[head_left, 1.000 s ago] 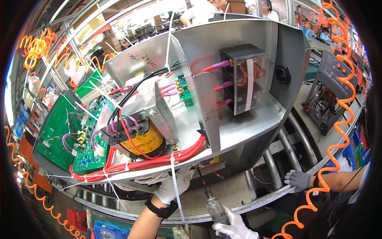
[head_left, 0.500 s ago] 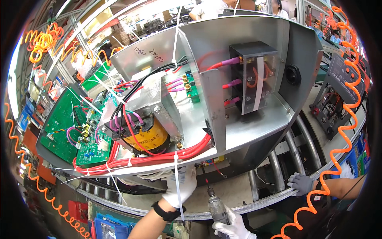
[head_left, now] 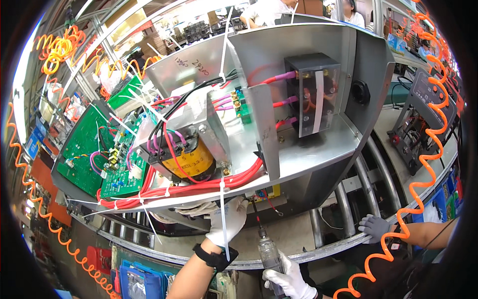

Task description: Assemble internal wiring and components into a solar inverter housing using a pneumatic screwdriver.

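Note:
My right hand (head_left: 291, 280), in a white glove, grips a grey see-through power screwdriver (head_left: 269, 255). Its long thin bit points up under the front edge of an open metal cabinet (head_left: 267, 132). Beside the bit's upper end, my left hand (head_left: 227, 222), also white-gloved, reaches up under that edge with its fingers drawn together. What those fingers pinch, if anything, is too small to make out. Just right of the bit, a red wire (head_left: 272, 205) with a ring end hangs loose. A white cable tie (head_left: 224, 214) dangles in front of my left hand.
The cabinet carries a yellow-wrapped transformer (head_left: 194, 162), green circuit boards (head_left: 79, 159), bundled red cables (head_left: 214, 189) and a black terminal block (head_left: 311, 97). Metal rollers (head_left: 367, 187) lie beneath. Another person's grey-gloved hand (head_left: 374, 228) rests on the rail at right. Orange coiled hoses (head_left: 420, 179) hang on both sides.
The view has shifted slightly. My right hand and the screwdriver have moved slightly up and left. Both hands keep their hold beneath the cabinet edge.

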`<act>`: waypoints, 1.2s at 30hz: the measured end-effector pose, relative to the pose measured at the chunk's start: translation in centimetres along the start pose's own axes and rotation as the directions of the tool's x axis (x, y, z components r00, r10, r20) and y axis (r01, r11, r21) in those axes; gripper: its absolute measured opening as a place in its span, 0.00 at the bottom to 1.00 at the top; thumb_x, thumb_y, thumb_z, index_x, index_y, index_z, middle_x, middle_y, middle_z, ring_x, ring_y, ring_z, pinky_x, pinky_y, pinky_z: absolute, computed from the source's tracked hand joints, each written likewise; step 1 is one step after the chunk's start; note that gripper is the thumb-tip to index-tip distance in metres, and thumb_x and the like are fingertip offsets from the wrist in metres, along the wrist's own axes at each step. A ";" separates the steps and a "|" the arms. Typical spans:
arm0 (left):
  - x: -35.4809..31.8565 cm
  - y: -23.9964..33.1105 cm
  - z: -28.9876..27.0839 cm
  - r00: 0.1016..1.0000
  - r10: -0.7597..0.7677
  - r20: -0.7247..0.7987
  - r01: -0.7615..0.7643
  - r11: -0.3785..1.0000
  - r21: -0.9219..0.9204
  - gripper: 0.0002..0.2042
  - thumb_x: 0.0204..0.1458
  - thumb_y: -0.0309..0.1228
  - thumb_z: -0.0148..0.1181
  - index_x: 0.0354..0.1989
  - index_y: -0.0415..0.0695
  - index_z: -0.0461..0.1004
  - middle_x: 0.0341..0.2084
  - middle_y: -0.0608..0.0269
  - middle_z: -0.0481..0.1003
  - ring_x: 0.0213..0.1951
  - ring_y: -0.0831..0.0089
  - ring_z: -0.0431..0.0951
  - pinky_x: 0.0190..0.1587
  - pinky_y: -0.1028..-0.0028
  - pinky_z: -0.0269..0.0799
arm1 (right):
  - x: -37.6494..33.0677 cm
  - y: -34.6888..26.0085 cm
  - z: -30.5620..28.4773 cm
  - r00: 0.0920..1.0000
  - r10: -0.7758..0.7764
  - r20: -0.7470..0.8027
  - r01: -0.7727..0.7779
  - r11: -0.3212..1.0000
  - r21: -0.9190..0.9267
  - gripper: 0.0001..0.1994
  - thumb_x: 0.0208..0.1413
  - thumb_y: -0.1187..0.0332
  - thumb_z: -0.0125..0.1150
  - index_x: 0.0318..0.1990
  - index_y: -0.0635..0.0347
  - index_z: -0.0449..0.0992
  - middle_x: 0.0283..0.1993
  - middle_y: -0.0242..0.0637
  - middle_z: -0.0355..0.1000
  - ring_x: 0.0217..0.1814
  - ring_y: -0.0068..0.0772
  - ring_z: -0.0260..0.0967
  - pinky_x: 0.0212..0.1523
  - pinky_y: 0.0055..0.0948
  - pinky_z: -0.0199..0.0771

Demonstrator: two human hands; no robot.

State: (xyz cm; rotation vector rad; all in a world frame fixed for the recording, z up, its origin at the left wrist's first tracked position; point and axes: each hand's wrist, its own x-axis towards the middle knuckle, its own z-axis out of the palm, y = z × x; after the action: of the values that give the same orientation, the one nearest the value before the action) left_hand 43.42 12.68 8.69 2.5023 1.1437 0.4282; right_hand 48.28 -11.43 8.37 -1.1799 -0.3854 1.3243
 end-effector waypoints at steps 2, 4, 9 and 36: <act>0.0 -0.3 0.0 0.998 0.044 -0.039 -0.045 0.999 -0.029 0.15 0.60 0.41 0.53 0.46 0.45 0.79 0.33 0.47 0.80 0.37 0.52 0.81 0.39 0.61 0.76 | -0.1 0.1 0.1 1.000 -0.003 -0.006 0.003 1.000 0.030 0.40 0.53 0.63 0.66 0.72 0.54 0.54 0.28 0.32 0.71 0.19 0.22 0.68 0.21 0.22 0.69; 0.0 -0.6 0.0 0.999 0.042 -0.022 -0.043 0.998 -0.035 0.15 0.60 0.41 0.54 0.46 0.45 0.79 0.33 0.48 0.80 0.37 0.52 0.82 0.39 0.61 0.76 | -0.1 0.0 0.2 1.000 -0.002 -0.002 0.002 1.000 0.029 0.39 0.53 0.63 0.65 0.71 0.54 0.54 0.28 0.32 0.71 0.19 0.21 0.68 0.21 0.22 0.70; 0.2 -0.8 0.3 0.997 0.069 -0.029 -0.071 0.996 -0.057 0.13 0.59 0.39 0.56 0.45 0.46 0.79 0.33 0.50 0.80 0.36 0.54 0.82 0.38 0.64 0.77 | 0.0 -0.1 0.5 0.998 -0.049 -0.026 0.049 0.999 -0.012 0.36 0.55 0.62 0.64 0.71 0.54 0.56 0.27 0.31 0.70 0.19 0.20 0.67 0.20 0.21 0.70; 0.2 -2.2 0.2 0.939 0.342 -0.022 -0.332 0.924 0.189 0.14 0.60 0.39 0.52 0.45 0.44 0.76 0.30 0.49 0.79 0.35 0.50 0.80 0.37 0.57 0.74 | -5.6 1.4 -1.4 0.995 0.071 0.069 -0.067 0.996 -0.055 0.32 0.55 0.63 0.67 0.63 0.63 0.60 0.34 0.33 0.70 0.27 0.22 0.70 0.29 0.23 0.75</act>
State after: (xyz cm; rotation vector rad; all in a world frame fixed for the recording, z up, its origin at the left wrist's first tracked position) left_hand 42.15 14.10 7.61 2.8785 0.7981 0.5037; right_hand 47.01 -17.25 8.77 -1.2017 -0.4357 1.4261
